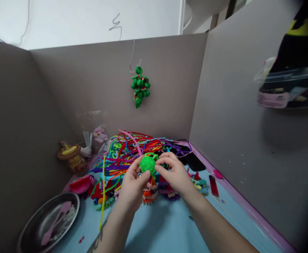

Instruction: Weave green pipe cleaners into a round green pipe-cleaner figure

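Both hands are raised over the middle of the table around a bright green rounded pipe-cleaner piece (147, 164). My left hand (135, 181) grips its left and lower side, thumb in front. The thumb and fingers of my right hand (173, 172) pinch at its right edge, where a thin green loop sticks up at the top. Just beneath the hands sits an orange and peach pipe-cleaner figure (150, 193), partly covered. Behind them spreads a tangled heap of many-coloured pipe cleaners (143, 142).
A metal bowl (76, 211) with a pink scoop and white beads stands at lower left. A lidded jar (73, 160) is at the back left. Phones (194, 161) lie at right. A green ornament (140, 86) hangs from the back panel; grey panels close three sides.
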`<state>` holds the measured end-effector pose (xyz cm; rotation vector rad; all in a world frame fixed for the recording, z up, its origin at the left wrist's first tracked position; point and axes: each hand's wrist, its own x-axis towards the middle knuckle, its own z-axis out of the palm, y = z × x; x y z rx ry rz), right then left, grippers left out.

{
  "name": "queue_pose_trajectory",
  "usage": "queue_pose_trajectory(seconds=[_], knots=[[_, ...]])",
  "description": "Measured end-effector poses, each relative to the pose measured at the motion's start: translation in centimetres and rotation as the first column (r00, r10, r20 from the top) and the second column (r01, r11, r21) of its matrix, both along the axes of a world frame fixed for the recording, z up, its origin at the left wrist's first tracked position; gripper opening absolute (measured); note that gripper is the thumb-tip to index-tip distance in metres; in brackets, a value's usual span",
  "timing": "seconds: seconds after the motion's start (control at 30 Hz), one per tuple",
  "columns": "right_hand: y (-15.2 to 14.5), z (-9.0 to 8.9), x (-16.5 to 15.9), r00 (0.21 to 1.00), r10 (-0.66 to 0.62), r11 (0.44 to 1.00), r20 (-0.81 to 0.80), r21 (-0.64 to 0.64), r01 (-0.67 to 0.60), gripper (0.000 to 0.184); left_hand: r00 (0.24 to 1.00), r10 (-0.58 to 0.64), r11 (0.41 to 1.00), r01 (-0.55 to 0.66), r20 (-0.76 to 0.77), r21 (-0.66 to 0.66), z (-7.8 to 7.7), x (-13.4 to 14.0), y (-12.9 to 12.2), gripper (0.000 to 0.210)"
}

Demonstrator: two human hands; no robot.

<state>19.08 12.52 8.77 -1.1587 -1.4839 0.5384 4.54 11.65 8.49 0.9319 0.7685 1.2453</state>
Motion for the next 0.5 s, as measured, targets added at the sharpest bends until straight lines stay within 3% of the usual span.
queue_pose_trajectory(seconds=[0.13,0.4,0.5], knots=[[-0.1,0.2,0.3,1.000,-0.001,0.998,0.029,-0.055,0.003,0.006,1.000,0.004,1.000,-0.004,-0.021,0.010,0.1,0.1,-0.1,0.066],[0.1,0.2,1.3,0.982,0.182,0.967,-0.058,-0.169,-0.189,0.010,0.999,-0.024,1.000,0.024,-0.047,-0.001,0.4,0.6,-0.5,0.065],[0.2,0.2,1.4,0.984,0.165,0.970,-0.059,-0.173,-0.173,0.009,0.999,-0.035,0.999,0.035,-0.041,-0.003,0.4,0.7,-0.6,0.066]])
